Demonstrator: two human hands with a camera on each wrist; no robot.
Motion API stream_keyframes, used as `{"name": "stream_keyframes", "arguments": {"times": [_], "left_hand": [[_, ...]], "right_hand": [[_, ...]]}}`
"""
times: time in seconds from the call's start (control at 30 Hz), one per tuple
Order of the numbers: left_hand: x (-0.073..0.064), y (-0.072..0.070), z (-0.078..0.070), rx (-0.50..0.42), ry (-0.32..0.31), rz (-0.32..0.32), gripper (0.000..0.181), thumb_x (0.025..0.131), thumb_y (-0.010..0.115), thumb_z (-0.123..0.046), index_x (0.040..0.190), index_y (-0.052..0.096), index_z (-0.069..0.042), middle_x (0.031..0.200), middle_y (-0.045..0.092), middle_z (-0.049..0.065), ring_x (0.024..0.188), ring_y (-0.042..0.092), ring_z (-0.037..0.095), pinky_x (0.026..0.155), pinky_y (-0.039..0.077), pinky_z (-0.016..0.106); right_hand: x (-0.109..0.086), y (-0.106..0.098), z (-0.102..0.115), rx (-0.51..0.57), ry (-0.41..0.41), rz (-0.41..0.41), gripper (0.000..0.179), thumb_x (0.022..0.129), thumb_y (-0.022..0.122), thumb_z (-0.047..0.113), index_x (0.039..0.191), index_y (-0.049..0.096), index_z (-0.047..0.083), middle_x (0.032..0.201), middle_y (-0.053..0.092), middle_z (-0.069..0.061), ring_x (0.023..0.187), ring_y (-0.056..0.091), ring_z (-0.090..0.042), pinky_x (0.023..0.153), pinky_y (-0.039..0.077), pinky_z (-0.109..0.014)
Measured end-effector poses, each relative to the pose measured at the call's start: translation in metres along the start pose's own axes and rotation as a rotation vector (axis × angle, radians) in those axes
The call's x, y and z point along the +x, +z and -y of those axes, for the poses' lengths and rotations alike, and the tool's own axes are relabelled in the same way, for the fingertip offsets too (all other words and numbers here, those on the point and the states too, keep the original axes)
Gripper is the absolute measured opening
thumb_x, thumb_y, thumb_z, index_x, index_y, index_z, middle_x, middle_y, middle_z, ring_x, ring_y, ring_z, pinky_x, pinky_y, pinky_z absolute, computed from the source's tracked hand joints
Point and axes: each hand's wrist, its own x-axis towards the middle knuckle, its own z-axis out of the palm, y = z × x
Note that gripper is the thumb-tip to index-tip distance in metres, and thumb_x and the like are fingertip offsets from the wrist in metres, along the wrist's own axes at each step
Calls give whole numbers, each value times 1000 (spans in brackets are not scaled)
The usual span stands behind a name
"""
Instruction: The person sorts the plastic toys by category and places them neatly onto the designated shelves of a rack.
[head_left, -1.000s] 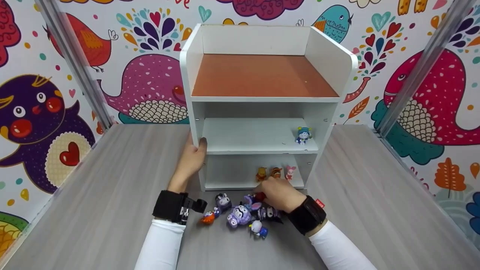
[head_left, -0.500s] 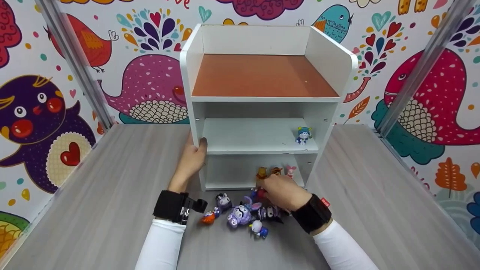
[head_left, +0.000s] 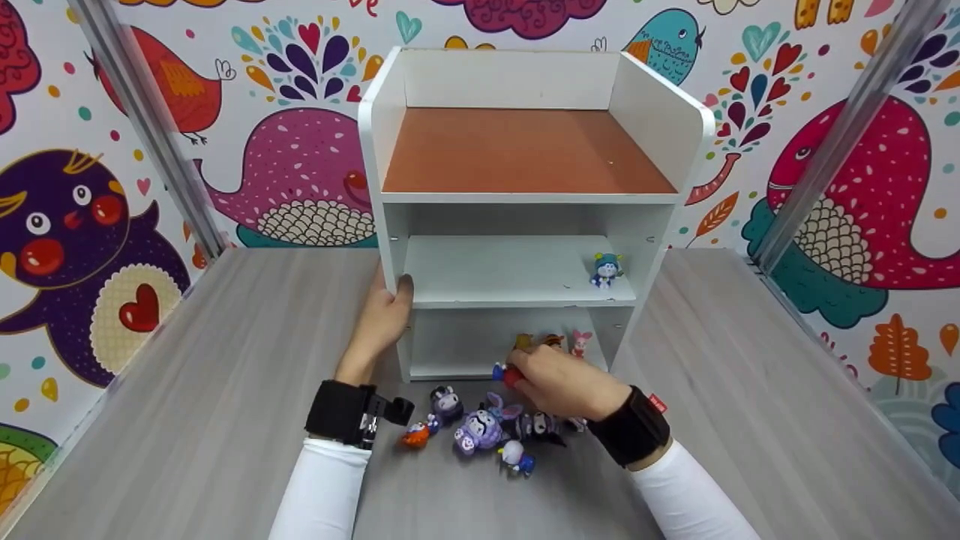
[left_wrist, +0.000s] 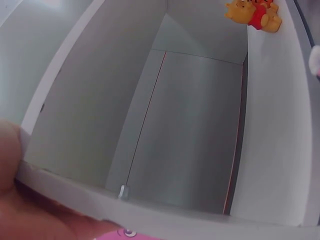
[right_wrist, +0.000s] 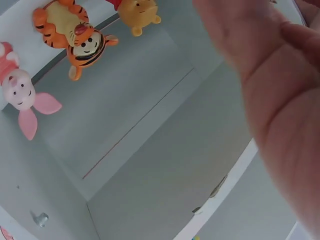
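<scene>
My left hand (head_left: 381, 324) grips the left side panel of a white shelf unit (head_left: 525, 150), thumb on the front edge and fingers behind. Between the thumb and fingers of my right hand (head_left: 568, 381) is a small red and blue figurine (head_left: 508, 373), held in front of the bottom shelf. In the right wrist view, the palm (right_wrist: 280, 95) shows but the figurine is hidden. A Winnie the Pooh figurine (right_wrist: 139, 14), a Tigger figurine (right_wrist: 75, 37) and a Piglet figurine (right_wrist: 22, 90) stand in a row on that shelf's right half.
On the middle shelf, a blue-hatted figurine (head_left: 606, 270) stands at the right. Before the unit, several figurines lie grouped on the wood-grain surface (head_left: 225, 420), among them a purple one (head_left: 478, 431), an orange one (head_left: 417, 435) and a white-headed one (head_left: 517, 457). Patterned walls enclose the area.
My right hand has lifted the red and blue figurine from the group toward the bottom shelf. The left hand stays on the side panel.
</scene>
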Motion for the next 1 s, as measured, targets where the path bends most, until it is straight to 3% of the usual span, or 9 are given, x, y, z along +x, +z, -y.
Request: {"name": "stream_keyframes", "arguments": {"times": [0.1,0.27,0.4,0.73,1.0], "left_hand": [[0,0,0,3,-4,-1,61,105,36,-13,161,12,-4,164,21,26,152,20,42,122,17,63],[1,1,1,-12,-11,0,62,105,36,-12,161,9,-5,164,20,25,153,19,41,123,16,61],[1,1,1,-15,-7,1,63,105,36,-12,161,9,-3,164,20,26,152,20,41,123,17,61],[1,1,1,-20,-33,2,64,105,37,-14,161,7,-3,163,20,28,152,19,42,122,17,62],[1,0,0,0,-25,1,64,105,37,-14,161,8,-5,164,19,26,153,18,41,122,17,63]], "right_hand": [[0,-4,-1,74,-22,6,4,94,59,5,97,59,2,70,49,5,57,41,-4,49,36,-17],[-1,-9,-3,166,-37,-42,20,82,65,4,100,60,7,86,61,0,66,48,-3,57,44,-15],[-2,-12,-3,194,-26,-95,24,75,66,5,99,63,10,91,61,0,70,51,-4,59,46,-16],[-4,-17,-5,227,-24,-197,25,76,65,5,100,72,8,88,57,-2,70,48,-5,59,43,-16],[-5,-19,-8,311,-72,-231,30,75,66,-1,102,75,6,89,56,-4,71,55,-5,61,53,-19]]}}
